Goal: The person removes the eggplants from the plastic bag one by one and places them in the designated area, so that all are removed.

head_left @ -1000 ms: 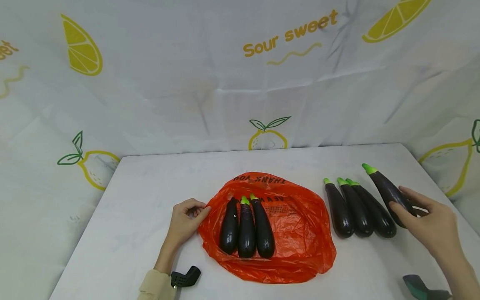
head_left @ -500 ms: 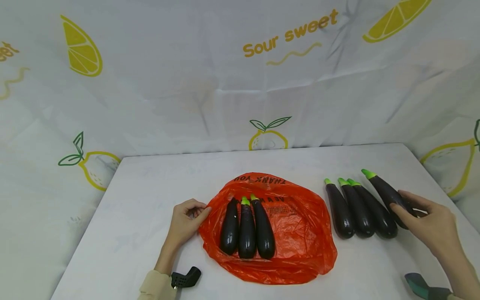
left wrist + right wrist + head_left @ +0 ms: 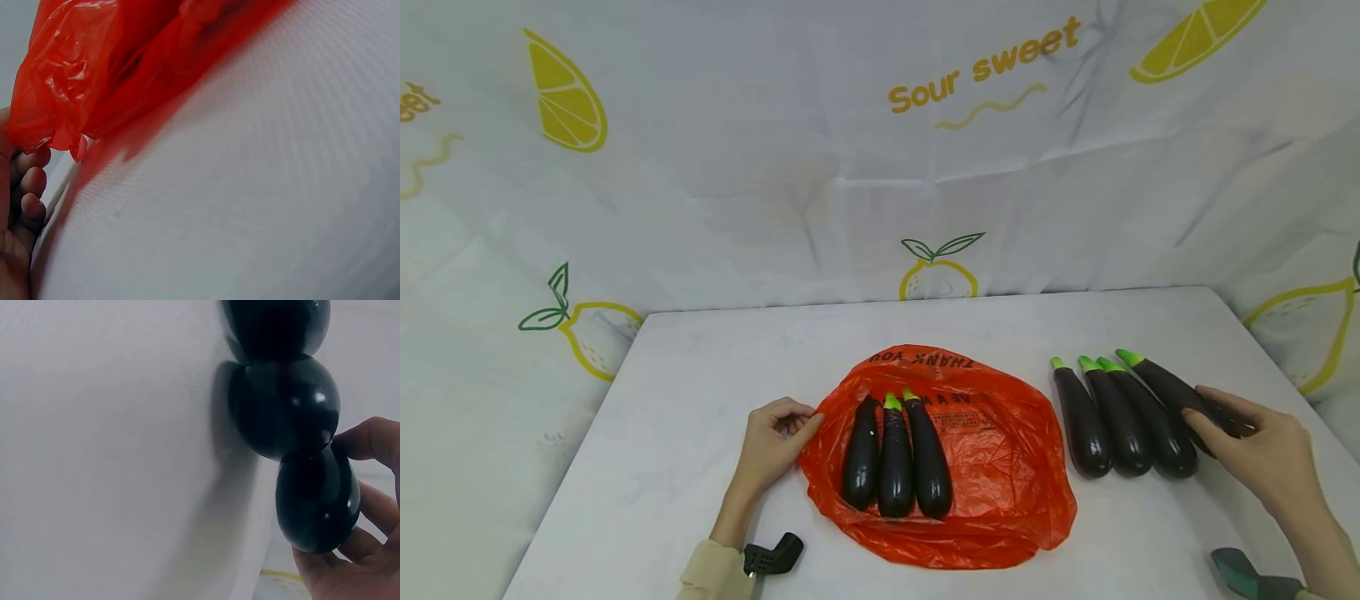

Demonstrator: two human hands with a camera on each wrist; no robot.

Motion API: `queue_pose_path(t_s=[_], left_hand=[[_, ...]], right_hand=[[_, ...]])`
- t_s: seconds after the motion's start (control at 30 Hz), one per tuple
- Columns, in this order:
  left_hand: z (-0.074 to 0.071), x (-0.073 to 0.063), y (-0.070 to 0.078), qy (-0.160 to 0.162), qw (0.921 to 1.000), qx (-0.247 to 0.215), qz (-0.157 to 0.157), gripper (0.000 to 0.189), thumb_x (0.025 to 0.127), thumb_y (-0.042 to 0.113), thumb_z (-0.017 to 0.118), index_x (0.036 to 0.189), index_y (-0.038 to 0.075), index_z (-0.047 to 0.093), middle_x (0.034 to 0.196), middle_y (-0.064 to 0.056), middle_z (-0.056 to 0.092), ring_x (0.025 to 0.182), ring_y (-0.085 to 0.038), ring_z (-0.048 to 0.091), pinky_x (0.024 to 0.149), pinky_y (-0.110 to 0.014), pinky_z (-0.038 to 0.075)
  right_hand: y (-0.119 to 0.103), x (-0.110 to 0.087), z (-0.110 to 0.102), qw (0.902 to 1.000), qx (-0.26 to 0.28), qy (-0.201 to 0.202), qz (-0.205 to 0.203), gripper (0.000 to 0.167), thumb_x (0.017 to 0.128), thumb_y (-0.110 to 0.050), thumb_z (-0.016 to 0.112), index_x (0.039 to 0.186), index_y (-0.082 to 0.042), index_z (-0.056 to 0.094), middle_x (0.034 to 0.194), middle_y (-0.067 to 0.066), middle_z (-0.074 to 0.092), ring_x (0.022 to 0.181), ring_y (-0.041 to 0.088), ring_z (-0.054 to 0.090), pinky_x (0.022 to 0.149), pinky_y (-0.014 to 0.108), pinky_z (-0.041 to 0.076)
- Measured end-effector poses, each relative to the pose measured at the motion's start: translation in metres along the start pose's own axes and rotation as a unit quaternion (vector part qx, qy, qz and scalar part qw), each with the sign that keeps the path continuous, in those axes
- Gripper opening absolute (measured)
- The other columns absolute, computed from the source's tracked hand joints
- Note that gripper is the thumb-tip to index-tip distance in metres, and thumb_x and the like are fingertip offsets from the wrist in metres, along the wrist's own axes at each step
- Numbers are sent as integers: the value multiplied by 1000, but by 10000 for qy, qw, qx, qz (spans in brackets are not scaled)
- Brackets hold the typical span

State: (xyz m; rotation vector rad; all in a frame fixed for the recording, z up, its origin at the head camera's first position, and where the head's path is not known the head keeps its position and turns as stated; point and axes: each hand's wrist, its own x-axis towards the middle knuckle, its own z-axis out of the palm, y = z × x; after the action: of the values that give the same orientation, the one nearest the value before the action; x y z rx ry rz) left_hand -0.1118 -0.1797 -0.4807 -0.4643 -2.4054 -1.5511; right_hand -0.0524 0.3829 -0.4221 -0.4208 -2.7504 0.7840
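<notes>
My left hand [image 3: 775, 442] pinches the left rim of a red plastic bag [image 3: 992, 467] spread on the table; the left wrist view shows the crumpled bag edge [image 3: 69, 81] at the fingers. Inside the bag, 3 dark eggplants [image 3: 895, 467] lie side by side. At the right, my right hand [image 3: 1262, 450] grips an eggplant [image 3: 1172, 387] by its thick end, green stem pointing away. In the right wrist view the gripped eggplant [image 3: 319, 500] touches the neighbouring eggplant [image 3: 287, 406]. Three more eggplants [image 3: 1120, 425] lie in a row left of that hand.
A white table [image 3: 700, 375] carries everything, backed by a white cloth [image 3: 737, 167] printed with lemons. Black wrist gear [image 3: 773, 554] is on the left wrist, and dark green gear [image 3: 1251, 575] on the right. The bag's right edge lies close to the eggplant row.
The gripped eggplant has come down and its stem end has swung left against the row. My right hand has shifted only slightly. The left hand and bag stay nearly still.
</notes>
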Motion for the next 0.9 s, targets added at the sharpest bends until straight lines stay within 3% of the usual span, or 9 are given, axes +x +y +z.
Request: queue_pose_path(t_s=[0.03, 0.07, 0.13, 0.2, 0.27, 0.3, 0.7, 0.8, 0.9], left_hand=[[0, 0, 0, -5, 10000, -4, 5, 10, 86, 3, 79, 89, 12, 77, 75, -1, 68, 66, -5, 52, 59, -19, 48], [0, 0, 0, -12, 10000, -12, 16, 10, 86, 3, 79, 90, 12, 77, 75, -1, 68, 66, -5, 52, 59, -19, 48], [0, 0, 0, -22, 10000, -29, 38, 10, 86, 3, 79, 90, 12, 77, 75, -1, 68, 65, -5, 52, 59, -19, 48], [0, 0, 0, -23, 10000, -46, 54, 10, 86, 2, 79, 90, 12, 77, 75, -1, 68, 65, -5, 52, 59, -19, 48], [0, 0, -1, -15, 10000, -55, 78, 10, 86, 2, 79, 90, 11, 77, 74, -2, 67, 65, -5, 52, 59, -19, 47], [0, 0, -1, -12, 10000, -52, 80, 10, 86, 2, 79, 90, 11, 78, 74, -1, 67, 65, -4, 52, 59, -19, 47], [-1, 1, -3, -39, 9999, -26, 153, 7, 87, 2, 77, 89, 9, 77, 75, -2, 68, 65, -3, 51, 59, -18, 47], [-1, 1, -3, -33, 9998, -10, 195, 7, 87, 2, 77, 89, 9, 77, 74, -3, 67, 65, -3, 51, 59, -18, 47], [-1, 0, -3, -27, 9998, 0, 186, 7, 87, 2, 78, 89, 9, 77, 74, -3, 68, 65, -3, 51, 58, -18, 47]], right_hand=[[0, 0, 0, 10000, -17, -6, 4, 51, 92, -27, 74, 126, 9, 65, 123, 45, 58, 77, -20, 47, 53, 5, 33], [0, 0, 1, 10000, -38, -16, 30, 51, 92, -28, 74, 127, 9, 65, 123, 45, 58, 77, -16, 49, 52, 6, 34], [1, 0, 2, 9999, -66, -35, 71, 51, 92, -27, 73, 127, 10, 64, 123, 45, 58, 82, 15, 67, 51, 7, 35], [1, 0, 3, 9999, -75, -83, 122, 52, 93, -26, 71, 129, 11, 63, 124, 46, 56, 97, 50, 66, 51, 5, 33], [2, 0, 4, 9997, -92, -139, 205, 53, 94, -27, 70, 130, 11, 61, 126, 46, 55, 101, 53, 65, 52, 4, 32], [2, 0, 4, 9996, -96, -160, 225, 53, 95, -27, 70, 131, 11, 61, 127, 47, 54, 108, 63, 57, 52, 3, 30], [8, -5, 14, 9997, 45, 64, 238, 50, 94, -21, 70, 133, 9, 60, 129, 40, 55, 113, 62, 56, 58, -1, 27], [10, -6, 16, 9996, 17, 93, 273, 50, 96, -22, 69, 135, 8, 59, 131, 38, 55, 117, 59, 55, 72, -4, 33], [10, -7, 18, 9996, -15, 126, 252, 49, 96, -20, 68, 135, 8, 59, 131, 38, 55, 118, 58, 54, 100, 19, 52]])
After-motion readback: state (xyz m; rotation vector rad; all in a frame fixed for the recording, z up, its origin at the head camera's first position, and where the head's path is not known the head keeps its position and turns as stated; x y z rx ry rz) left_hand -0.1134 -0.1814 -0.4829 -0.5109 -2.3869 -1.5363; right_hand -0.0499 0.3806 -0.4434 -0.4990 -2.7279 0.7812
